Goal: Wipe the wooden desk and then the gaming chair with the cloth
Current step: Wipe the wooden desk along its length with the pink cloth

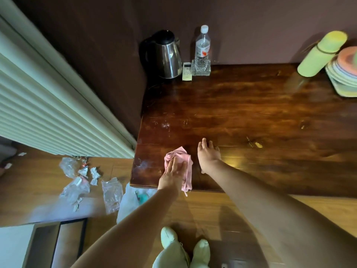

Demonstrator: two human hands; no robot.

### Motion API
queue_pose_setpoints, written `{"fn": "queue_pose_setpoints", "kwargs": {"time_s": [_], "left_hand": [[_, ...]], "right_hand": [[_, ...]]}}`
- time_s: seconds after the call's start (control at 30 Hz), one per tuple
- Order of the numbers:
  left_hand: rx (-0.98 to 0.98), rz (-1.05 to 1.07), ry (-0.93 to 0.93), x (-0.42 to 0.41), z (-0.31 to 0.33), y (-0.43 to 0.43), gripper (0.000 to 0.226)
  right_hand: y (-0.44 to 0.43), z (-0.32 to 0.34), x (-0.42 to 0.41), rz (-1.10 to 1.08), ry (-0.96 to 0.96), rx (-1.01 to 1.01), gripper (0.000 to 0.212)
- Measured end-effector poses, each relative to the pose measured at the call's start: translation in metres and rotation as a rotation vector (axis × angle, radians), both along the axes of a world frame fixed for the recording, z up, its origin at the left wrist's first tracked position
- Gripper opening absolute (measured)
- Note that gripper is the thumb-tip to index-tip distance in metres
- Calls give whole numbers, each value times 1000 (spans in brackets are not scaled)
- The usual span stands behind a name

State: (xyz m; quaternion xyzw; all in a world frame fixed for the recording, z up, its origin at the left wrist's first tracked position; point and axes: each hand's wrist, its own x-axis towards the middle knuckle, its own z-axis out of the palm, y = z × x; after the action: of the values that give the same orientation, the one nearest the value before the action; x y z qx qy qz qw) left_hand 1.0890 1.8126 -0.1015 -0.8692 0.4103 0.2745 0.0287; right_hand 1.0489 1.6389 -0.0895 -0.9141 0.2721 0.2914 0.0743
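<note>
A pink cloth (182, 161) lies on the near left corner of the dark wooden desk (251, 113). My left hand (171, 176) presses flat on the cloth with straight fingers. Part of the cloth hangs over the desk's front edge. My right hand (208, 153) rests palm down on the bare wood just right of the cloth, fingers spread. White dusty smudges (164, 125) mark the wood near the left edge. The gaming chair is not in view.
At the desk's back stand a steel kettle (166, 55), a small remote (187, 71) and a water bottle (202, 49) on a glass tray. A green flask (320, 55) and stacked plates (345, 72) sit at the right. Plastic wrappers (83, 182) litter the floor at left.
</note>
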Motion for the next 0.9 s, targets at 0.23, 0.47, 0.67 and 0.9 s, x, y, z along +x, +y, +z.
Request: {"fn": "queue_pose_setpoints", "kwargs": {"time_s": [0.23,0.47,0.67,0.9], "left_hand": [[-12,11,20,45,-6,-29,113],[-18,36,-12,130,-9,-90,113],[-47,18,4,109,-8,-75,115],[-11,-93,-5,95,-17,-57,111]], "right_hand": [[-10,-18,4,24,-13,9,137],[-14,-29,5,43,-34,3,144],[-10,-13,5,48,-13,-6,143],[-41,19,49,95,-88,-32,119]]}}
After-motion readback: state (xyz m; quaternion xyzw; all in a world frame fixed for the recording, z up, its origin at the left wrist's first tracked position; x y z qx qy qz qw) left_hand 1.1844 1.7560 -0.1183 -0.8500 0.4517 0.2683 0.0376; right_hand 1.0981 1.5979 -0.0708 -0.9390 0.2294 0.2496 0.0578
